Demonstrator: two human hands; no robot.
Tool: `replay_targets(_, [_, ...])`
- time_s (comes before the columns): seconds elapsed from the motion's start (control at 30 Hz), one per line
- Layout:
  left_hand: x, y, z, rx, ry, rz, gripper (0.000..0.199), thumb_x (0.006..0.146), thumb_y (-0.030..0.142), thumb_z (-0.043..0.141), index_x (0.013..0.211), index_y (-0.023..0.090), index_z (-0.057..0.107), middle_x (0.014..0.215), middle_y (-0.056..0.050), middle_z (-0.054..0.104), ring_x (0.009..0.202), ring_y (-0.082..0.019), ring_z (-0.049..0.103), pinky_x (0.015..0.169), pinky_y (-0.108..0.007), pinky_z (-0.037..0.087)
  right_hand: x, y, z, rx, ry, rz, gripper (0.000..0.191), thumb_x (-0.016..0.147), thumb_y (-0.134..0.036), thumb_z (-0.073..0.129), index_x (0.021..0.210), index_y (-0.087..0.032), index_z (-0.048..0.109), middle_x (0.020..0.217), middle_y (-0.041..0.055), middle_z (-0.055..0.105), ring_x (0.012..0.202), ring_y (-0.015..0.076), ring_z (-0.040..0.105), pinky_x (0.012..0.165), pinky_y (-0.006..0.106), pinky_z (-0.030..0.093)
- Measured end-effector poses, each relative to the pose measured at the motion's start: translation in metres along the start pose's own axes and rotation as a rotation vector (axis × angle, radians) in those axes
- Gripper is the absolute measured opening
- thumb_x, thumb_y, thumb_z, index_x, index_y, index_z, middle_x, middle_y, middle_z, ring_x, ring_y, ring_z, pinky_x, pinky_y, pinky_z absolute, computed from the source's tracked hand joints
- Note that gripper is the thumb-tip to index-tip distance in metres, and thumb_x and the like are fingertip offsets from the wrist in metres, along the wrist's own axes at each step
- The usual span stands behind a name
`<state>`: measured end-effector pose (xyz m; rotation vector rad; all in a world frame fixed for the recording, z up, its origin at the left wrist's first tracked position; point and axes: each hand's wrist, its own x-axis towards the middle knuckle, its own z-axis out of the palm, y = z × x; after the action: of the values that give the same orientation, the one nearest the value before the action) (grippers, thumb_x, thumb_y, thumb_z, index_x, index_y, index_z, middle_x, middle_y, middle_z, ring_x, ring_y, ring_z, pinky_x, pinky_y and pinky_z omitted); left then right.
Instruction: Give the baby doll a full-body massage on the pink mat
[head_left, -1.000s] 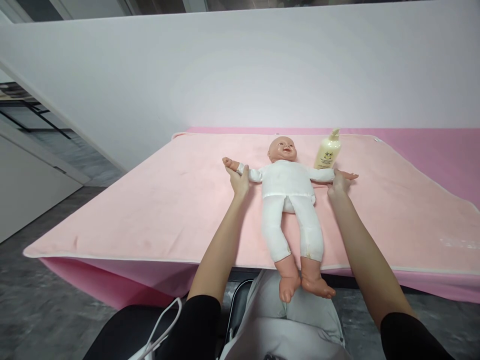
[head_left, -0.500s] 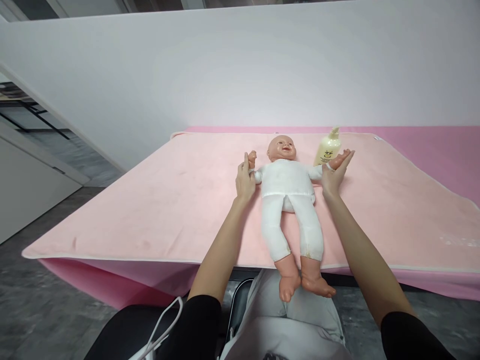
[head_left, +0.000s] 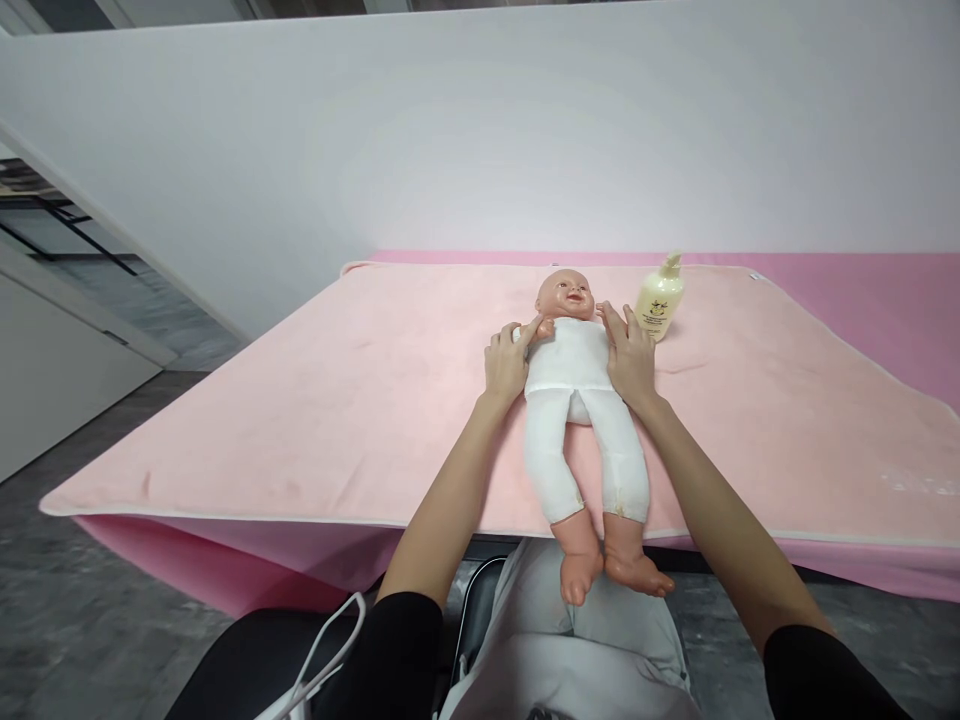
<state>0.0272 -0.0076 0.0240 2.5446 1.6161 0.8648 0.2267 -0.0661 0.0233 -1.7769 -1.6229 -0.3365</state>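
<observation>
A baby doll point(head_left: 570, 355) with a white cloth body lies on its back on a pink blanket point(head_left: 360, 400), its feet past the front edge. My left hand point(head_left: 510, 358) is closed round the doll's arm on the left of the view, and the doll's small hand rests on its upper chest. On the other side my right hand point(head_left: 630, 360) holds the other arm against the chest, covering most of it. Just behind my right hand stands a pale yellow pump bottle point(head_left: 658, 300).
A white wall point(head_left: 480, 130) rises behind the table. Darker pink cloth point(head_left: 885, 300) shows beyond the blanket. My lap is below the front edge, with a black chair point(head_left: 247, 660) and a white cable point(head_left: 326, 650) at the lower left.
Both my hands have moved inward, bringing the doll's arms from spread out at its sides to folded over its chest. The bottle now shows more fully.
</observation>
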Motion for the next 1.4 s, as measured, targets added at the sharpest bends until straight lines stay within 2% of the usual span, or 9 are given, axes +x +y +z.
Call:
replay_targets(0.1, [-0.001,0.002,0.000,0.021,-0.005,0.039,0.055,0.089,0.017,0.035,0.139,0.041,0.037,0.128,-0.009,0.049,0.107,-0.027,0.047,0.087,-0.042,0.040,-0.001,-0.002,-0.002,-0.062,-0.031,-0.040,0.065,0.082,-0.007,0.029,0.142,-0.028,0.036,0.145,0.0121,0.034,0.111,0.0275,0.047,0.093,0.047,0.036])
replay_targets(0.27, [-0.001,0.005,-0.001,0.026,-0.022,0.074,0.053,0.091,0.020,0.036,0.139,0.042,0.037,0.127,-0.008,0.049,0.109,-0.027,0.046,0.091,-0.043,0.037,-0.001,-0.004,-0.002,-0.118,-0.077,-0.136,0.062,0.081,-0.007,0.034,0.137,-0.032,0.045,0.144,0.0089,0.037,0.110,0.0273,0.045,0.090,0.045,0.035])
replay_targets(0.53, [0.000,0.004,-0.001,-0.027,-0.025,0.166,0.057,0.087,0.013,0.035,0.139,0.035,0.041,0.124,-0.008,0.051,0.110,-0.025,0.043,0.098,-0.040,0.033,0.001,-0.004,-0.002,-0.172,-0.159,-0.256,0.066,0.076,-0.004,0.038,0.134,-0.035,0.047,0.135,0.0058,0.049,0.108,0.0275,0.042,0.085,0.043,0.032])
replay_targets(0.67, [0.001,0.006,0.001,-0.110,-0.014,0.183,0.051,0.089,0.020,0.035,0.138,0.032,0.043,0.124,-0.008,0.050,0.114,-0.023,0.041,0.103,-0.038,0.030,0.001,-0.003,-0.003,-0.168,-0.169,-0.282,0.067,0.076,-0.005,0.038,0.137,-0.033,0.044,0.130,0.0059,0.053,0.107,0.0274,0.043,0.084,0.042,0.030])
replay_targets(0.8, [0.001,0.013,0.000,-0.151,-0.015,0.121,0.045,0.091,0.039,0.038,0.135,0.033,0.047,0.124,-0.008,0.050,0.116,-0.025,0.039,0.104,-0.041,0.029,0.001,-0.004,-0.003,-0.103,-0.178,-0.242,0.064,0.076,-0.007,0.037,0.138,-0.024,0.043,0.129,0.0066,0.055,0.108,0.0256,0.045,0.086,0.040,0.030])
replay_targets(0.93, [0.000,0.016,-0.002,-0.158,-0.027,0.077,0.044,0.091,0.041,0.039,0.134,0.034,0.048,0.123,-0.008,0.050,0.115,-0.026,0.040,0.102,-0.042,0.031,0.001,-0.009,-0.005,0.031,-0.169,-0.171,0.050,0.078,-0.014,0.038,0.126,-0.015,0.050,0.123,0.0095,0.059,0.110,0.0254,0.045,0.090,0.040,0.029])
replay_targets(1.1, [0.001,0.016,-0.001,-0.166,-0.020,0.068,0.044,0.091,0.040,0.041,0.134,0.034,0.048,0.121,-0.008,0.050,0.114,-0.026,0.040,0.102,-0.042,0.031,0.000,-0.013,-0.004,0.066,-0.151,-0.168,0.039,0.090,-0.035,0.034,0.121,-0.019,0.052,0.126,0.0088,0.057,0.110,0.0256,0.046,0.093,0.041,0.029])
replay_targets(1.27, [0.001,0.016,0.000,-0.176,-0.014,0.067,0.046,0.090,0.041,0.043,0.135,0.034,0.047,0.120,-0.008,0.049,0.113,-0.026,0.040,0.102,-0.042,0.031,0.000,-0.010,0.003,0.038,-0.161,-0.164,0.043,0.092,-0.036,0.030,0.128,-0.021,0.049,0.133,0.0094,0.052,0.116,0.0261,0.044,0.097,0.045,0.030])
replay_targets(1.4, [0.000,0.017,0.000,-0.253,-0.009,0.021,0.046,0.087,0.040,0.047,0.133,0.033,0.048,0.119,-0.008,0.050,0.115,-0.026,0.041,0.102,-0.042,0.031,-0.001,-0.007,0.008,0.047,-0.138,-0.083,0.046,0.089,-0.039,0.038,0.132,-0.026,0.047,0.142,0.0079,0.041,0.130,0.0332,0.031,0.102,0.056,0.025])
